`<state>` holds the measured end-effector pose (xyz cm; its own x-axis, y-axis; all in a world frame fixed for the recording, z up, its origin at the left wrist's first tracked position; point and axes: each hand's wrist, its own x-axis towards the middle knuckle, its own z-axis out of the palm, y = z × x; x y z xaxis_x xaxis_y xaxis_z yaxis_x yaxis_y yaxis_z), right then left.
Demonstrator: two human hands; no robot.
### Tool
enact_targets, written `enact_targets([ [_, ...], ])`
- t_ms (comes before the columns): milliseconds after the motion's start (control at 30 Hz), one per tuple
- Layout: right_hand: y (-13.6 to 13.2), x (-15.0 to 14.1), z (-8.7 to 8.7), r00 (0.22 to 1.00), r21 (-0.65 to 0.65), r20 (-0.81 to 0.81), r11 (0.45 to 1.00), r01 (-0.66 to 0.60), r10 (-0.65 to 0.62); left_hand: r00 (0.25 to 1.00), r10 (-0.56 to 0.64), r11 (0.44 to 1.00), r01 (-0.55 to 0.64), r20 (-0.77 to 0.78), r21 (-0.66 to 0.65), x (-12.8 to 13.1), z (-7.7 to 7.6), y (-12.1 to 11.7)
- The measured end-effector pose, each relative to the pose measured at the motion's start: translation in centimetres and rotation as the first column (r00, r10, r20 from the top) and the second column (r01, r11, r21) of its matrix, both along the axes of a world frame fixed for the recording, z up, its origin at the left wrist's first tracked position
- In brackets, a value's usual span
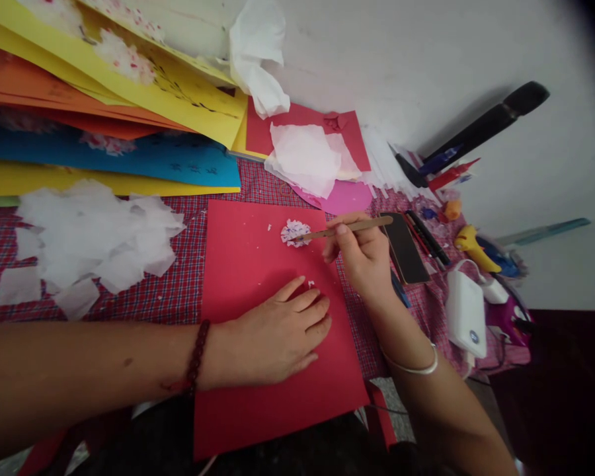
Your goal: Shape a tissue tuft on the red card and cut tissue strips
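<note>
A sheet of red paper [272,416] lies on the table, its near end reaching past the edge. On its upper part sits a small crumpled tissue-paper flower [294,231], white with purple-tinted edges. My right hand [359,254] pinches a slim wooden paintbrush [327,231] between thumb and fingers, and the brush's tip rests at the flower's lower part. My left hand [272,337] lies flat on the red paper below the flower, fingers stretched out and holding nothing. Tiny white scraps [311,283] are scattered on the paper.
White tissue squares [99,231] are heaped at left on the checked tablecloth [178,284]. Coloured sheets [188,168] with tissue flowers stack behind. More tissue [302,155] lies at the back. On the right are a phone [405,254], pens [429,238], a white charger [466,311] and a yellow-blue glue gun [478,250].
</note>
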<state>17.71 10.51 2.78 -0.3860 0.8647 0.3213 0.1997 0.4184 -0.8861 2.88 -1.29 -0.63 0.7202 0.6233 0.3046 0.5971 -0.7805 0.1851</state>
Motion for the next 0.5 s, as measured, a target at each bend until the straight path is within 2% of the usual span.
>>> enact_targets([
  [200, 0.15, 0.29, 0.08, 0.999, 0.019, 0.001, 0.999, 0.037, -0.037, 1.000, 0.002, 1.000, -0.002, 0.010, 0.003, -0.02, 0.01, -0.02],
  [367, 0.00, 0.27, 0.21, 0.999, 0.016, 0.043, 0.999, 0.028, -0.029, 1.000, 0.006, 1.000, -0.006, 0.015, 0.001, -0.09, 0.09, -0.09],
  [500, -0.35, -0.19, -0.09, 1.000, -0.004, -0.002, 1.000, -0.012, 0.012, 1.000, 0.001, 1.000, -0.001, 0.017, -0.009, -0.04, 0.14, -0.08],
])
